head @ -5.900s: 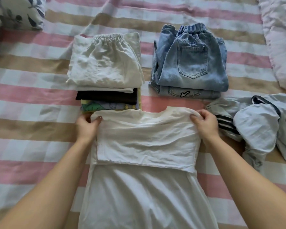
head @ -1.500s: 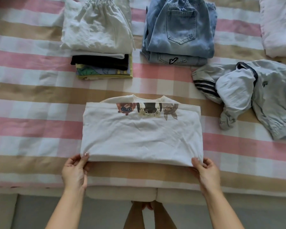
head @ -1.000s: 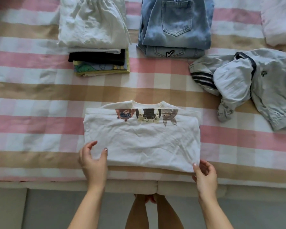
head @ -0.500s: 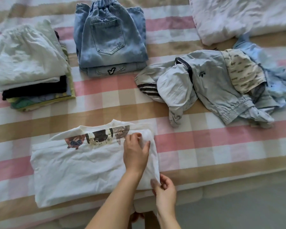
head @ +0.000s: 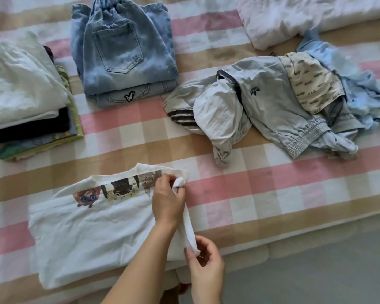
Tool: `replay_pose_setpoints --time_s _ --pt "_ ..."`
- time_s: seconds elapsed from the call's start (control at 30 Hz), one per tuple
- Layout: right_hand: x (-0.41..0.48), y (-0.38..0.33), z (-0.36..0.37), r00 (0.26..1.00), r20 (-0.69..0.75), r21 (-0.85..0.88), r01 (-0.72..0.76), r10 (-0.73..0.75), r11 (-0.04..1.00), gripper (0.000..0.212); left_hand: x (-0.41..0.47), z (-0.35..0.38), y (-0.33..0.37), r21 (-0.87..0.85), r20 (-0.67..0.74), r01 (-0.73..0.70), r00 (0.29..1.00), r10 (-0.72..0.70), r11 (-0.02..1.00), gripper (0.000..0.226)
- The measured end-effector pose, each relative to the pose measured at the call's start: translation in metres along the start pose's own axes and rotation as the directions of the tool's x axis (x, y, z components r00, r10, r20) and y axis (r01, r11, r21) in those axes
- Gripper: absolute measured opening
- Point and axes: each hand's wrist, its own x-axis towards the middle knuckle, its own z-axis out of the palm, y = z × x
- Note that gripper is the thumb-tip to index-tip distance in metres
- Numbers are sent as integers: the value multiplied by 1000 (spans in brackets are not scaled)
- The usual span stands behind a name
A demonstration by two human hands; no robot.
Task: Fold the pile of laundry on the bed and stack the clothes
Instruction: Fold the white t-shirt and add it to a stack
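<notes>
A folded white T-shirt (head: 92, 229) with a cartoon print lies near the bed's front edge. My left hand (head: 168, 200) reaches across it and grips its far right corner, lifting the right edge. My right hand (head: 204, 260) pinches the near right corner of the same shirt. A stack of folded clothes (head: 24, 102) with a white garment on top sits at the left. Folded denim jeans (head: 123, 53) lie behind the shirt. An unfolded pile (head: 283, 102) of grey, patterned and light blue clothes lies at the right.
The bed has a pink, tan and white checked sheet (head: 261, 194). A white crumpled duvet (head: 305, 16) lies at the far right. The bed's front edge (head: 294, 235) runs diagonally, with grey floor (head: 316, 273) below it.
The shirt was folded up into a rectangle. The view swung right. My left hand crossed to the shirt's right side, and both hands now grip and lift its right edge.
</notes>
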Motion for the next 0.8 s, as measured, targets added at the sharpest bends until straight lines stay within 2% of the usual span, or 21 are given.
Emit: replay_pose_setpoints --time_s 0.07,0.13,0.2,0.3,0.37,0.43,0.5,0.57,0.63,0.7,0.8 --pt "-16 -8 10 992 27 -48 126 -125 991 44 1 -21 1 -216 36 75 997 -69 973 18" --pt "-34 -16 23 943 91 -117 330 -321 937 47 3 -49 -3 -430 90 158 987 -132 889 22" --pt "-52 -22 36 839 188 -181 541 -511 821 43 4 -83 -14 -609 179 248 968 -174 754 21" --pt "-78 -21 65 670 365 -189 733 -646 653 50 5 -139 -43 -750 285 316 947 -148 581 21" --pt "-91 -16 90 561 429 -152 818 -708 555 46 7 -173 -67 -803 286 320 947 -146 503 23" --pt "-103 -9 120 438 489 -102 887 -754 450 36 9 -205 -96 -822 256 314 949 -186 475 24" --pt "-111 2 145 346 560 -56 922 -753 383 28 12 -228 -126 -820 218 311 946 -240 480 25" --pt "-116 17 169 314 626 -80 937 -714 341 30 17 -245 -156 -804 195 322 937 -290 500 27" --pt "-119 31 191 333 681 -141 934 -652 330 27 23 -252 -180 -762 185 351 924 -336 544 26" --pt "-121 39 209 361 740 -198 923 -568 329 13 28 -251 -197 -713 169 377 911 -376 592 24" --pt "-114 46 219 372 830 -238 911 -417 338 18 31 -245 -211 -639 68 343 917 -394 689 27"
